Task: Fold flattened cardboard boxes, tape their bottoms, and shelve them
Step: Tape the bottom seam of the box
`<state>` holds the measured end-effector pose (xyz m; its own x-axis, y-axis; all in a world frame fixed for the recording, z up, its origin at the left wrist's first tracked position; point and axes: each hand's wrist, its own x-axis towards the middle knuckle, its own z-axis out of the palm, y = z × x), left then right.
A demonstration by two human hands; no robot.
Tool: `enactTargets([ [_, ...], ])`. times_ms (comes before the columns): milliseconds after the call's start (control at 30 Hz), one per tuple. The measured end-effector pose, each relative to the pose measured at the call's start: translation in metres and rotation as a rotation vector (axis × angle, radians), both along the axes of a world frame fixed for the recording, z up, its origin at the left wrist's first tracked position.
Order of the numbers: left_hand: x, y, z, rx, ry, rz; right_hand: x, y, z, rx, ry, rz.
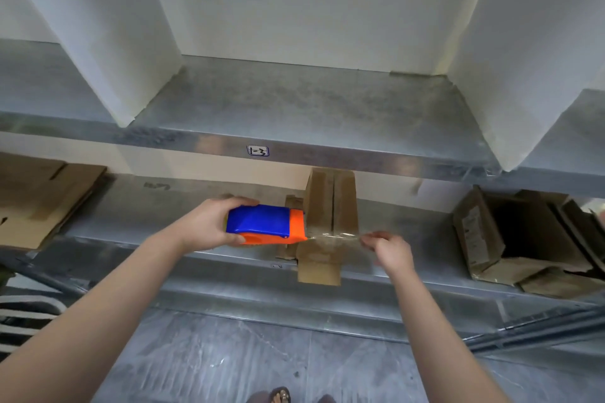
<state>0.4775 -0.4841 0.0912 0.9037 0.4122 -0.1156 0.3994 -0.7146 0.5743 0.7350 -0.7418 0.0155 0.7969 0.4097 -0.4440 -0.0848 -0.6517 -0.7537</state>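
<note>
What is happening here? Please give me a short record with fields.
Left hand: grips blue-and-orange tape dispenser
Right hand: pinches end of clear tape
Tape: stretched from dispenser to fingers, over the narrow cardboard box
Box: on lower metal shelf, flap overhanging its front edge
Nearby: flattened cardboard left, open torn box right
Label: 1-3, upper shelf edge

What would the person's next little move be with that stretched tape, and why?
Probably lower the clear tape onto the cardboard box and press it flat. The left hand grips the tape dispenser, the right hand pinches the tape's free end, and the tape spans the box's flap seam, seemingly not stuck down yet.
</note>
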Motion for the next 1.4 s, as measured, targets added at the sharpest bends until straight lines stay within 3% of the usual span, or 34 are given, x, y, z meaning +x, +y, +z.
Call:
enactTargets([
  [133,0.007,0.004,-0.008,-0.015,0.024,0.012,-0.004,0.011,-0.001,0.095,0.130,-0.013],
  [267,0.009,0.008,-0.013,-0.010,0.014,0.043,-0.008,0.023,-0.008,0.070,0.114,0.013],
  [400,0.012,0.010,-0.013,-0.005,0.004,0.043,-0.017,0.018,-0.008,0.045,-0.190,0.033],
  [500,0.016,0.012,-0.017,-0.001,-0.009,0.045,-0.026,0.016,-0.009,0.174,-0.323,0.070],
  [667,0.017,0.013,-0.018,-0.019,-0.009,0.037,-0.037,0.012,-0.010,0.287,-0.291,0.147],
  [1067,0.015,0.016,-0.027,0.002,-0.034,0.053,-0.027,0.030,-0.011,0.248,-0.405,0.213],
  [1400,-0.001,0.040,-0.023,-0.058,-0.045,0.022,-0.029,0.039,-0.012,0.278,-0.238,0.095],
])
